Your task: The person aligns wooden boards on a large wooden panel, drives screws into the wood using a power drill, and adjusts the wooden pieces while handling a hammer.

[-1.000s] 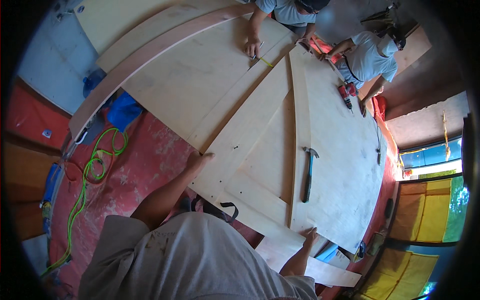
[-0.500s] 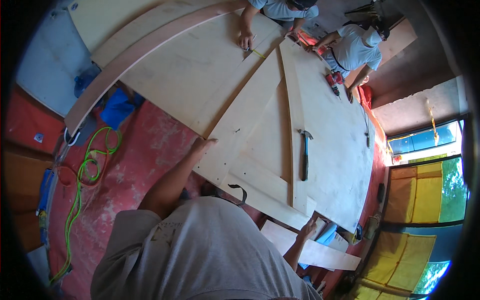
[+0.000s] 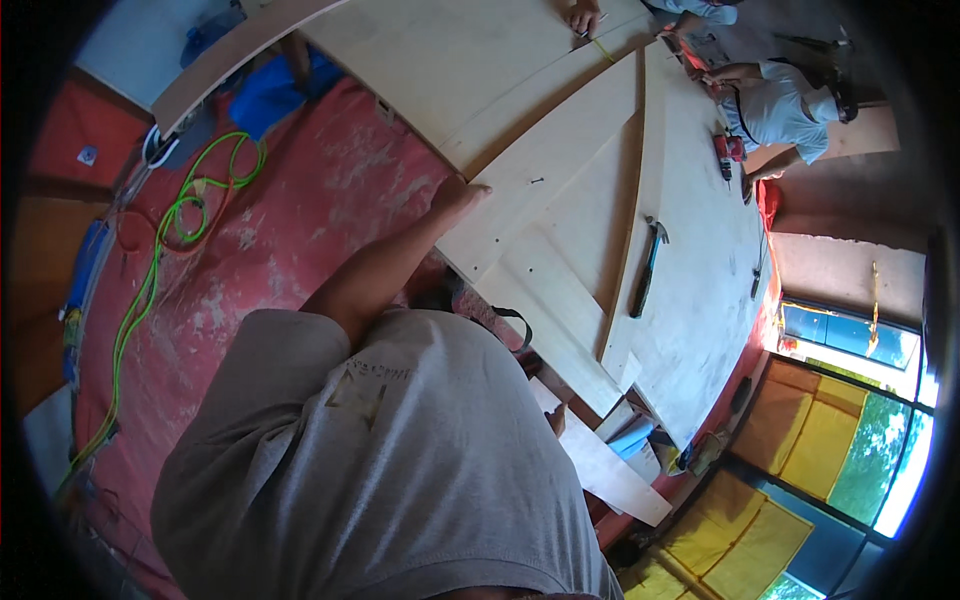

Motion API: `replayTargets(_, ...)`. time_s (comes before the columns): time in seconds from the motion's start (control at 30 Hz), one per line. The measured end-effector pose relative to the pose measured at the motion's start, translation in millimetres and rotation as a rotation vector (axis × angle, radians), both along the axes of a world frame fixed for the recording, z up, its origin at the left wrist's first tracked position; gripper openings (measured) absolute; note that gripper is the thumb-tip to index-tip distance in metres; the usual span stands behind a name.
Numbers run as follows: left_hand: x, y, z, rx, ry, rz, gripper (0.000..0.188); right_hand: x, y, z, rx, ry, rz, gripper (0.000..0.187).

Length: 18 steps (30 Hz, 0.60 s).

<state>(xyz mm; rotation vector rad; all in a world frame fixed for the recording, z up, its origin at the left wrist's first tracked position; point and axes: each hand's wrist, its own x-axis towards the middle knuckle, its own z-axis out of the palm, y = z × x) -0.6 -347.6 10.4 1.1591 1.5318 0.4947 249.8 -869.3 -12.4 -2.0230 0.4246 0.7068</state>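
Observation:
My left hand (image 3: 463, 200) grips the left edge of a wide pale wooden board (image 3: 560, 165), its thumb side showing on top and the other fingers hidden beneath. That board joins a curved narrow board (image 3: 637, 200) and a near crosspiece (image 3: 565, 315) in a pointed frame on plywood sheets. My right hand (image 3: 557, 418) is mostly hidden behind my shirt, below the crosspiece's near end; its grip is not visible. A claw hammer (image 3: 650, 270) with a blue and black handle rests beside the curved board. A small nail or screw (image 3: 537, 181) lies on the wide board.
Across the plywood, one person's hand (image 3: 585, 16) is by a yellow tape measure (image 3: 603, 48). Another person (image 3: 785, 110) leans at the far right edge, near a red drill (image 3: 728, 150). A green hose (image 3: 150, 270) winds over the red floor sheet. Offcuts (image 3: 610, 465) lie near right.
The view has swung, so the frame appears higher and further right. My right hand has drawn back from the frame's near right corner toward my body. My left hand keeps its place on the board.

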Motion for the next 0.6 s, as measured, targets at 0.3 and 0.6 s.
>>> replayTargets(0.3, -1.6, -6.6, 2.6, 0.078, -0.137, -0.040, 0.058, -20.8, 9.9, -16.1, 0.077, -0.014, 0.390, 0.082)
replayTargets(0.6, 3.0, -0.9, -6.4, 0.009, -0.076, -0.056, 0.062, -58.0, 97.1, 56.1, 0.228, 0.089, 0.281, 0.061)
